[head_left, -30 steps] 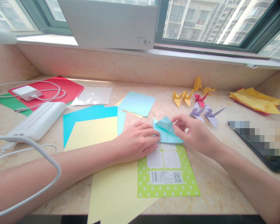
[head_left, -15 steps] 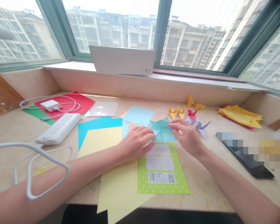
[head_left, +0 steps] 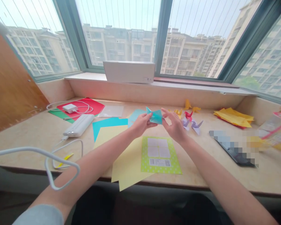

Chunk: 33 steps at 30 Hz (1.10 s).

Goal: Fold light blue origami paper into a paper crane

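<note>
A light-blue sheet of origami paper [head_left: 156, 117], partly folded and bent up, is raised above the table between my hands. My left hand [head_left: 142, 124] grips its left side, thumb on top and fingers underneath. At the paper's right edge, the thumb and fingers of my right hand [head_left: 175, 124] close on it. Below my hands lies a green dotted paper packet [head_left: 175, 167] with a barcode label. Large pale-yellow sheets [head_left: 128, 159] and a bright-blue sheet [head_left: 103, 124] spread to its left. Another light-blue sheet [head_left: 134, 117] lies partly hidden behind my left hand.
Folded paper cranes, purple [head_left: 196, 126], red [head_left: 188, 116] and orange [head_left: 187, 104], stand beyond my right hand. Yellow paper [head_left: 234, 117], a phone [head_left: 234, 153] and a clear bag [head_left: 275, 129] are farther right. A white power bank [head_left: 81, 125], charger [head_left: 70, 108] and cable [head_left: 37, 150] occupy the left.
The light-blue paper has gone from lying spread near the packet to being lifted and bent between my hands. My left hand now grips it from the left. The camera view has shifted.
</note>
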Available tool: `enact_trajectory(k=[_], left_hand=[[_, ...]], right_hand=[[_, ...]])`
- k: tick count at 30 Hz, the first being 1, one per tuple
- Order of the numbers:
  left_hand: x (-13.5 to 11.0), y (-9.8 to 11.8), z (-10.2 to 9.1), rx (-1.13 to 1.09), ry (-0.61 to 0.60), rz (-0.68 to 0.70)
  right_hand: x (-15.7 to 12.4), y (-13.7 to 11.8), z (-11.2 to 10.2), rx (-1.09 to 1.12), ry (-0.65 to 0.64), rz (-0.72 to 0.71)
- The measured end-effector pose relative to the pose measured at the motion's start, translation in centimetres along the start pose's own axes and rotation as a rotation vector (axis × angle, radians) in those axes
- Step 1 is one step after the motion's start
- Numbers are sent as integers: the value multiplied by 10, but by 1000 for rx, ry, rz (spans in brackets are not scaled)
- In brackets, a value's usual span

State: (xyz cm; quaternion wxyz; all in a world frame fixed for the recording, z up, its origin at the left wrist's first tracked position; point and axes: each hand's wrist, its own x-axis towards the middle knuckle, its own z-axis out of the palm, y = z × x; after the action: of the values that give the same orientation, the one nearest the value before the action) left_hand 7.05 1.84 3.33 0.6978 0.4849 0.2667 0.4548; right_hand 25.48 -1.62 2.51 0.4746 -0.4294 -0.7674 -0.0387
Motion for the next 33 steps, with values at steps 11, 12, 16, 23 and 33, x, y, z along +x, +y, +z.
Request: enact_trajectory(k=[11,12,16,23,33], left_hand=[[-11,-22,-6,31,-104,52],[-11,-23,-6,31,-105,62],[-11,-26,-5,75,-108,75],[-16,-26,-2,267,-87,64],[-12,-11,-9,885,62,204]], right_hand=[[-17,14,5,-74,-341,-238],[-17,13,3,-64,-358,-250],[-18,10,-1,-21,-337,-286],[-18,3,2,167,-138,-87],[-19,9,6,327,-299,240]])
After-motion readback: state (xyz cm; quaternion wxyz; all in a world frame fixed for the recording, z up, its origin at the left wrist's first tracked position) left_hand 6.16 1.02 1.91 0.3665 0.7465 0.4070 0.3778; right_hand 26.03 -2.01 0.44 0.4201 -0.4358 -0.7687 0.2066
